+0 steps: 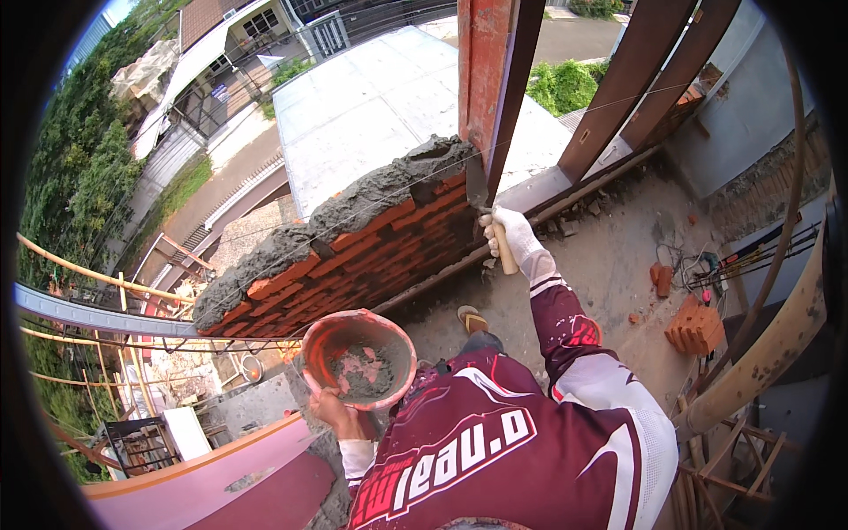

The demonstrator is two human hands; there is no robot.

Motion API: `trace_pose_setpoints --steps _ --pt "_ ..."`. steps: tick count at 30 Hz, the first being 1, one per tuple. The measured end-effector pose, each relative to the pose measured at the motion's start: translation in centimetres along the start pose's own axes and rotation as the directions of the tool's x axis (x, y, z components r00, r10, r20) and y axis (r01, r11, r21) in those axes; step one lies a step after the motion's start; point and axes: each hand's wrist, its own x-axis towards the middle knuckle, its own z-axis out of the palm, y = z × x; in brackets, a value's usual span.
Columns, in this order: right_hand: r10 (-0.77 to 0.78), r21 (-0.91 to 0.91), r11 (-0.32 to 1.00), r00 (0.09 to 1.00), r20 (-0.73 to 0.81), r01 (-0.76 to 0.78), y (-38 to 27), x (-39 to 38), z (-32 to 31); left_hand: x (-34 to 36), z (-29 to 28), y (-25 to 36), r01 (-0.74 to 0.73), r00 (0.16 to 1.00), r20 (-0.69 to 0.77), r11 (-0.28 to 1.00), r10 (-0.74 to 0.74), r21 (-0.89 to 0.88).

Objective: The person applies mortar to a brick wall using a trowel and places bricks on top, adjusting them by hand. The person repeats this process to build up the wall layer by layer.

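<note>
My left hand grips the rim of a red bucket on its near left side. Grey mortar lies at the bottom of the bucket. My right hand, in a white glove or sleeve end, is closed around the wooden handle of a trowel. The trowel's blade points away from me, at the right end of a brick wall, beside an upright red-brown wooden post. A thick, uneven layer of wet mortar covers the top of the wall.
Thin string lines cross above the wall. Dark wooden frame posts stand at the upper right. Right of me are stacked bricks, loose bricks, cables and a bamboo pole. Beyond the wall there is a drop to a pale roof.
</note>
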Motion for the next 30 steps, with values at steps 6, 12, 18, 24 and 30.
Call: trace_pose_setpoints --steps 6,12,18,24,30 --pt "0.214 -0.058 0.977 0.946 0.244 -0.206 3.1 -6.3 4.0 1.0 0.0 -1.8 0.017 1.0 -0.022 0.95 -0.011 0.313" --pt "0.305 -0.832 0.061 0.784 0.541 0.551 8.3 -8.3 12.4 1.0 3.1 -1.9 -0.086 0.996 0.054 0.875 0.069 0.476" --pt "0.038 -0.71 -0.28 0.746 0.665 0.646 12.2 -8.5 18.3 -0.5 4.1 -1.6 -0.307 0.948 0.235 0.823 0.216 0.478" --pt "0.315 -0.489 -0.332 0.583 0.749 0.807 13.7 -10.0 20.1 -1.9 3.5 -0.6 -0.559 0.828 0.278 0.682 0.486 0.472" --pt "0.595 -0.584 -0.193 0.568 0.569 0.788 12.9 -9.8 22.7 -4.2 2.9 2.0 -0.764 0.645 0.474 0.504 0.599 0.403"
